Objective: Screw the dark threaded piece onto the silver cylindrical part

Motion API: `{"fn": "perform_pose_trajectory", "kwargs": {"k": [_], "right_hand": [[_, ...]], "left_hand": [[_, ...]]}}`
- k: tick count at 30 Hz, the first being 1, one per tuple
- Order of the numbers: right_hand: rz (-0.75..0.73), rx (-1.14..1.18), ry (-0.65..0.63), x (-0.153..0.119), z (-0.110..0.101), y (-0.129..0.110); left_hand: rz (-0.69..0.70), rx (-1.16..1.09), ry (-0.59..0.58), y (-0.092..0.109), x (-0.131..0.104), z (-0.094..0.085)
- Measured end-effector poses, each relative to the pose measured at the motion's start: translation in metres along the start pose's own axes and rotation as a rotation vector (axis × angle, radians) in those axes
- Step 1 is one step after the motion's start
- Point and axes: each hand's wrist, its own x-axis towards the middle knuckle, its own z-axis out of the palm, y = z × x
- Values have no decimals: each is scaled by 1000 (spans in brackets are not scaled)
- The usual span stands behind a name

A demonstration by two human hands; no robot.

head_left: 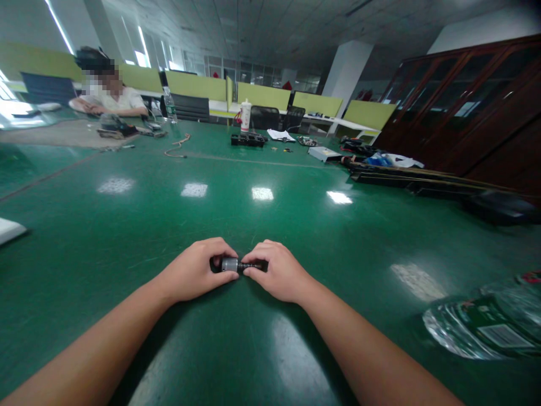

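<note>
Low over the green tabletop, both hands meet at a small metal part in front of me. My left hand [199,272] curls its thumb and fingers round a short silver cylinder [230,264] with dark ends. From the cylinder's right side runs a thin dark shaft [252,265] that looks ridged. My right hand [280,272] pinches this shaft near the cylinder, its fingertips a little apart from those of the left. Whether cylinder and shaft are one piece, I cannot tell.
A water bottle [486,321] lies at the right, near my forearm. Farther back are a black device [248,140], a white tumbler [245,115], a grey metal box [324,154] and dark long pieces [406,175]. Another person [110,96] sits at the far left.
</note>
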Motion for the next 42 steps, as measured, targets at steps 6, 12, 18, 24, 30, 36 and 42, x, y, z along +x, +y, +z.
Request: {"fn": "perform_pose_trajectory", "kwargs": {"k": [6, 12, 18, 24, 30, 36, 42], "right_hand": [[1, -2, 14, -1, 0, 1], [10, -7, 25, -1, 1, 1], [25, -10, 25, -1, 1, 1], [40, -5, 37, 0, 0, 2], [58, 6, 42, 1, -1, 1], [62, 4, 46, 0, -1, 3], [57, -1, 52, 0, -1, 5]], "left_hand": [[11, 6, 7, -1, -1, 0], [21, 12, 7, -2, 0, 0], [16, 16, 6, -1, 0, 0], [9, 12, 4, -2, 0, 0], [4, 10, 6, -3, 0, -1], [7, 11, 11, -6, 0, -1], [15, 9, 21, -7, -1, -1]]}}
